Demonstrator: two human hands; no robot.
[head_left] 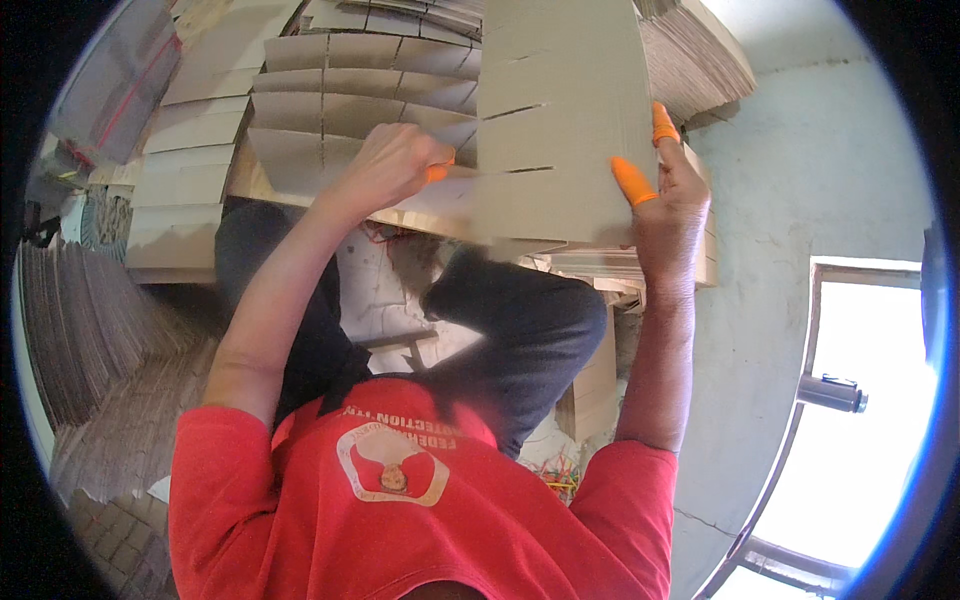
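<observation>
— Two hands are on one slotted cardboard sheet (pixel 560 130), and both are closed on it. How far along does the work look?

— Judging by the surroundings, somewhere in the middle. To the far left lie flat cardboard stacks (pixel 185 180), and just left of centre a cardboard divider grid (pixel 350 80) already stands with its strips interlocked. The sheet in hand is not yet slotted into anything, so that step seems left to do

— Where is the left hand (pixel 395 160)?

— Curled shut at the sheet's lower left edge, an orange finger cot (pixel 437 172) peeking out where it pinches the cardboard. It sits just in front of the grid

— And the sheet itself?

— Held upright between the hands, above the person's dark-trousered knees, its cut slits running in from the left edge

— The right hand (pixel 670 195)?

— Clamped on the sheet's right edge, thumb and a finger in orange cots pressing the face, palm behind. More stacked cardboard (pixel 700 60) rises behind it, with a pale wall (pixel 800 200) to the right
</observation>
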